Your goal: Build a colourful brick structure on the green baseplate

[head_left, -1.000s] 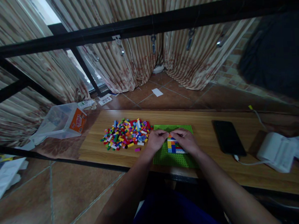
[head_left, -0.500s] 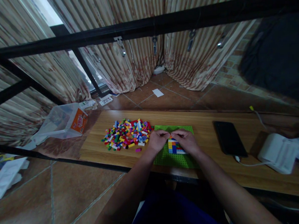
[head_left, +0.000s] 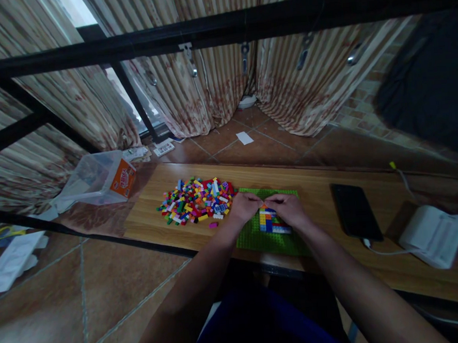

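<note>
Left hand [head_left: 245, 205] and right hand [head_left: 288, 207]: fingertips of both pinched on a small orange brick [head_left: 263, 205], at the far edge of the multicoloured brick build [head_left: 269, 222]. Build sits on green baseplate [head_left: 252, 238]. Left of it, loose brick pile [head_left: 195, 202] lies directly on the surface [head_left: 318, 197]. Beyond the surface's left end: clear plastic bin [head_left: 106, 195], orange label [head_left: 123, 179]; contents indistinct.

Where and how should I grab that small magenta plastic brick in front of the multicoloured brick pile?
Probably pinch the small magenta plastic brick by its left and right ends, from above and your near side: it looks oblong, lying on the brown wooden tabletop, and the multicoloured brick pile sits beyond it.
</note>
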Action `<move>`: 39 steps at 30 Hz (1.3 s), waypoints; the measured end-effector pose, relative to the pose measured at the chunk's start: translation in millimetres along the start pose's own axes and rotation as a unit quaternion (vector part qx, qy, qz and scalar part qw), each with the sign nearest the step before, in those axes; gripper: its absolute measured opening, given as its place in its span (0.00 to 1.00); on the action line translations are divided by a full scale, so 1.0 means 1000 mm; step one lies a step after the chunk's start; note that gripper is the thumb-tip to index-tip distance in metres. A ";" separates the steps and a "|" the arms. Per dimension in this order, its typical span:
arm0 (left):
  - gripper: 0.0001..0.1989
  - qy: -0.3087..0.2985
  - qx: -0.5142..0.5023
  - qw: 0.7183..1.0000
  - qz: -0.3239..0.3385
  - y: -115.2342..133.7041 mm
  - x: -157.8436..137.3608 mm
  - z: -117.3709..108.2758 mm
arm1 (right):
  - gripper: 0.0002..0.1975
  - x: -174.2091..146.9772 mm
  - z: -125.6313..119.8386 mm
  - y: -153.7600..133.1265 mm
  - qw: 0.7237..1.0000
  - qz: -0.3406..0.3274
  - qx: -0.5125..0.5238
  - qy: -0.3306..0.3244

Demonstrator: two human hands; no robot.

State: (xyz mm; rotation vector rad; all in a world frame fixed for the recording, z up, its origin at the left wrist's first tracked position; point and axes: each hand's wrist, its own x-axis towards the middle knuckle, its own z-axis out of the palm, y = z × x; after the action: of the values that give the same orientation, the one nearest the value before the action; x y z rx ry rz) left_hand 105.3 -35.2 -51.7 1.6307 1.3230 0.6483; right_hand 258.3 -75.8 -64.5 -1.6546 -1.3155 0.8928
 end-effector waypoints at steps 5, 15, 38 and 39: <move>0.07 0.010 0.014 1.000 0.012 -0.001 -0.003 0.003 | 0.11 -0.005 0.003 0.002 1.000 -0.010 -0.006 0.007; 0.16 0.024 0.038 0.999 0.027 0.001 -0.020 0.002 | 0.24 -0.022 -0.002 0.002 0.998 -0.040 0.016 0.045; 0.12 0.068 0.082 0.994 -0.013 0.024 -0.036 0.013 | 0.26 -0.028 0.003 0.015 0.992 -0.072 -0.029 0.098; 0.13 0.082 0.070 0.994 0.012 0.020 -0.040 0.011 | 0.25 -0.029 0.002 0.014 0.993 -0.066 -0.026 0.100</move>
State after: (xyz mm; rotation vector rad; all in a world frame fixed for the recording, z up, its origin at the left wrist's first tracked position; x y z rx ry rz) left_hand 112.0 -77.1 -33.1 1.7380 1.4986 0.7303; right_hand 256.1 -105.4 -77.6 -1.6307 -1.3017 0.6036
